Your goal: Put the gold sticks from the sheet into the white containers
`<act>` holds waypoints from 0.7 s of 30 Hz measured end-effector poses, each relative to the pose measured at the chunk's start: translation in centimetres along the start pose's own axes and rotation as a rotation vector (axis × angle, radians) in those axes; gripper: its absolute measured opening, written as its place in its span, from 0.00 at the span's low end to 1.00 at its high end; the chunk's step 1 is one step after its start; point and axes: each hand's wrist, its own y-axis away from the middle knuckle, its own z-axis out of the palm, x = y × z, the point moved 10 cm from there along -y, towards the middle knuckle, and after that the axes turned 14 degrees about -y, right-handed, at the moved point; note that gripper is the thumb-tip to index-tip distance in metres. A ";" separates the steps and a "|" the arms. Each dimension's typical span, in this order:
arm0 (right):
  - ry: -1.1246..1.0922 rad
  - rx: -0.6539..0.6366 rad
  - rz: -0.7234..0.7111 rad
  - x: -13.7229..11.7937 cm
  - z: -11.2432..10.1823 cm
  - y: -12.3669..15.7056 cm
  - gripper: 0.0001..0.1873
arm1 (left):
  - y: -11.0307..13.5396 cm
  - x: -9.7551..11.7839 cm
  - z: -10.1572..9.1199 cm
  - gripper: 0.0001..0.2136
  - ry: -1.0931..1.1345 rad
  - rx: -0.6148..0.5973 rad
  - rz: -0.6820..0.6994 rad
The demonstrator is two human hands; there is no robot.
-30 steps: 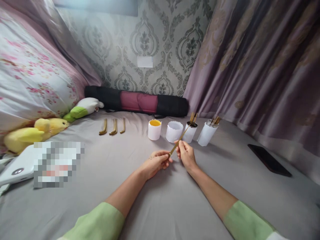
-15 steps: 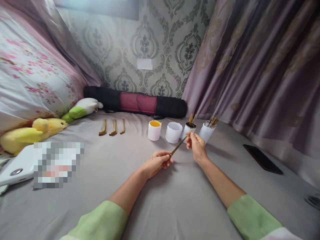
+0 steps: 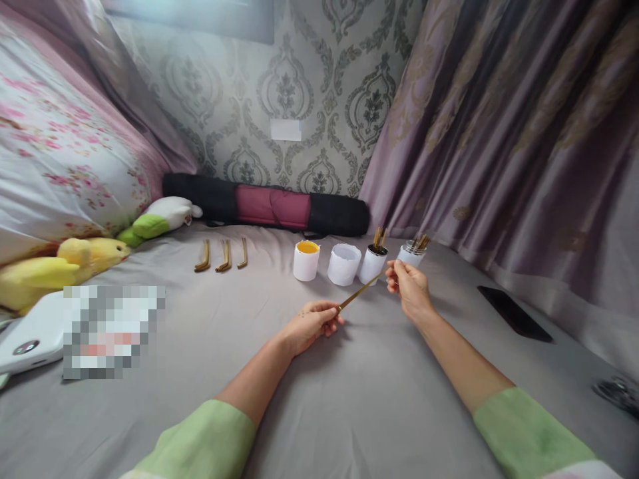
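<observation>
My left hand (image 3: pixel 315 326) pinches the near end of a thin gold-coloured stick (image 3: pixel 360 291) between thumb and fingers. The stick slants up and to the right to my right hand (image 3: pixel 409 287), whose closed fingertips are at its far end. Just beyond my hands stand four white-wrapped containers in a row: one with a yellow inside (image 3: pixel 306 263), an open white cup (image 3: pixel 344 266), a narrow can (image 3: pixel 373 265) with several gold sticks upright in it, and a jar (image 3: pixel 412 253) holding more sticks, partly behind my right hand.
Bent gold-coloured pieces (image 3: pixel 224 257) lie in small groups on the grey sheet (image 3: pixel 279 392). A black and maroon long bag (image 3: pixel 272 205) lies along the wall. Plush toys (image 3: pixel 94 256) and a white device (image 3: pixel 37 336) are left; a black phone (image 3: pixel 514 313) lies right.
My right hand has moved right, away from my left, and a longer stretch of the stick shows between them. The left hand has hardly moved; the view has shifted slightly.
</observation>
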 end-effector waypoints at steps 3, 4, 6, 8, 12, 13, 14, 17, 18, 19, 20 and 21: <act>0.012 -0.004 0.009 -0.3 -0.1 0.1 0.16 | 0.0 -0.1 -0.1 0.12 0.022 0.009 -0.010; 0.015 -0.007 0.015 -0.3 0.0 0.1 0.16 | 0.0 -0.1 -0.1 0.12 0.028 0.011 -0.013; 0.020 -0.012 0.034 -0.4 0.0 0.2 0.16 | 0.0 -0.1 -0.1 0.12 0.038 0.010 -0.012; 0.018 -0.017 0.058 -0.4 0.0 0.2 0.16 | 0.1 0.0 0.0 0.11 0.042 0.007 -0.010; 0.007 -0.016 0.105 -0.1 0.0 0.3 0.15 | 0.2 0.1 0.0 0.11 0.043 0.014 -0.011; 0.003 -0.018 0.113 0.0 -0.1 0.4 0.15 | 0.2 0.2 0.0 0.10 0.045 0.013 -0.012; -0.001 -0.021 0.117 0.0 0.0 0.4 0.15 | 0.3 0.2 0.0 0.10 0.048 0.012 -0.012; -0.011 -0.031 0.111 -0.1 0.0 0.3 0.15 | 0.3 0.3 -0.1 0.10 0.062 0.017 -0.014; -0.010 -0.031 0.107 -0.2 -0.1 0.2 0.15 | 0.3 0.3 -0.2 0.10 0.068 0.021 -0.018; -0.007 -0.030 0.103 -0.3 -0.1 0.1 0.15 | 0.3 0.2 -0.3 0.10 0.075 0.025 -0.023; -0.004 -0.028 0.098 -0.5 -0.2 0.0 0.16 | 0.2 0.1 -0.4 0.10 0.083 0.027 -0.028; 0.000 -0.024 0.091 -0.7 -0.3 -0.1 0.16 | 0.2 0.1 -0.4 0.09 0.093 0.027 -0.031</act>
